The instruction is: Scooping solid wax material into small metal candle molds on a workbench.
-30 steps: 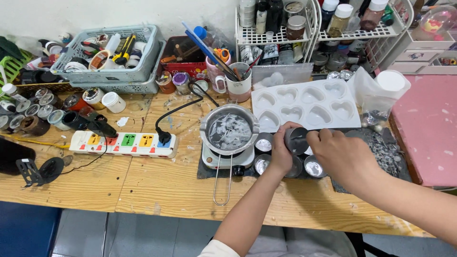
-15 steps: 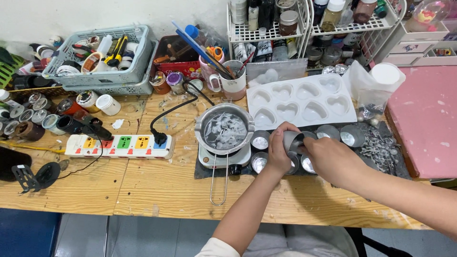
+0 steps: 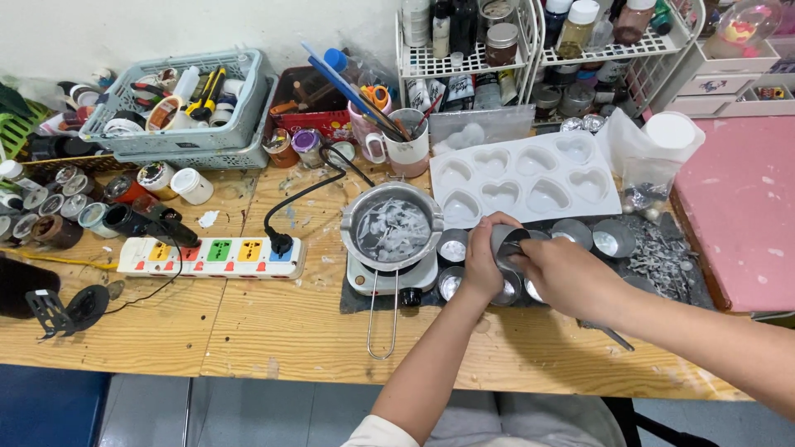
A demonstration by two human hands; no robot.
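Cluttered pale wooden plank work surface (image 3: 248, 331) w/ candle-making gear: both hands meet over a dark mat, just right of the small white electric hotplate (image 3: 389, 277) carrying a dented steel pot of half-melted whitish wax (image 3: 393, 228).

Vs. a second ago, the small round silver metal tin (image 3: 507, 242) has come up off the mat and tipped; it was low among the other tins, now it sits lifted between the hands, mouth angled toward the right. Left hand (image 3: 483, 261) is curled around the tin's side, fingers wrapped. Right hand (image 3: 563, 277) is closed at the tin's rim, fingertips pinching at or inside its opening; what they pinch can't be made out.

White silicone heart-cavity mould (image 3: 530, 178) lies just behind the hands, apart from them. Other silver tins (image 3: 614, 238) stay in rows on the mat. Read: work has shifted from the mat to this one tin, held in-hand.
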